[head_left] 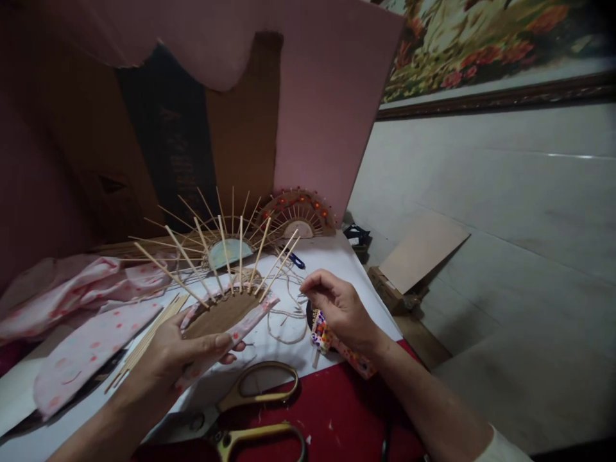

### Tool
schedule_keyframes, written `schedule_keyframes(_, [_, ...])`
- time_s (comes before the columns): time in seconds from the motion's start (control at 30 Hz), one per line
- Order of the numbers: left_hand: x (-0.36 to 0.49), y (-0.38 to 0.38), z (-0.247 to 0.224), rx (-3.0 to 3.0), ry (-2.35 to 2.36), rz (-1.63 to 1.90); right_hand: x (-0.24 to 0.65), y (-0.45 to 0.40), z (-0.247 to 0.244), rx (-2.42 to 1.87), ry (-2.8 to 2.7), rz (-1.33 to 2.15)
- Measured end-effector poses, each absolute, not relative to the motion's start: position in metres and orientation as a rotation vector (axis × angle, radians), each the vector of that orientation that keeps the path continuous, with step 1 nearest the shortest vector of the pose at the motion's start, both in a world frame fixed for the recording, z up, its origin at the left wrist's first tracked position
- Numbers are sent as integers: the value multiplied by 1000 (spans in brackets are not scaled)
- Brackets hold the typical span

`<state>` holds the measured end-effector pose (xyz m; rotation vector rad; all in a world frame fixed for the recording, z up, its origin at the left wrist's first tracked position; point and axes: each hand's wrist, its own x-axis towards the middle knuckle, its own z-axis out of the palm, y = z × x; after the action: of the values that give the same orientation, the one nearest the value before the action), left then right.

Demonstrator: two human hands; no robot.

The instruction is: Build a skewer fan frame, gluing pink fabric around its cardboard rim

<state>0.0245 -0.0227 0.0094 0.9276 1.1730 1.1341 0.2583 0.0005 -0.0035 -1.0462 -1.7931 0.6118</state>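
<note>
My left hand [192, 356] grips a half-round piece of cardboard [224, 314] edged with pink spotted fabric, thumb on its face. Several thin wooden sticks [221, 247] fan upward from its curved edge. To the right, my right hand [339, 305] is raised with thumb and fingertips pinched together; whatever lies between them, if anything, is too small to make out. Below that hand, partly hidden by it, lies a colourfully patterned glue gun [323, 333]. Large gold-handled scissors [260, 388] rest in front, their blades partly behind my left forearm.
Behind stand another stick fan with a pale half-disc [231, 252] and a finished-looking arch with red flowers [301, 208]. Loose twine [289, 308] and a blue clip-like tool [296, 260] lie on the white surface. Spotted fabric [91, 356] and spare sticks [149, 340] are left.
</note>
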Motion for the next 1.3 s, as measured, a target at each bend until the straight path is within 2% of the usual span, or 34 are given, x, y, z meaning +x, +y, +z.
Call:
schedule_keyframes(0.27, [17, -16, -1, 970, 1221, 1117, 255, 2, -11, -1058, -1979, 541])
schedule_keyframes(0.43, [19, -21, -1, 942, 1189, 1076, 241, -14, -7, -1043, -1807, 506])
schedule_keyframes(0.8, [23, -24, 3, 935, 1133, 1103, 232, -18, -4, -1145, -1607, 672])
schedule_keyframes(1.07, [22, -23, -1, 971, 1066, 1090, 226, -23, -1, -1141, -1686, 495])
schedule_keyframes(1.3, [22, -24, -3, 934, 1179, 1092, 220, -24, -12, -1065, -1532, 664])
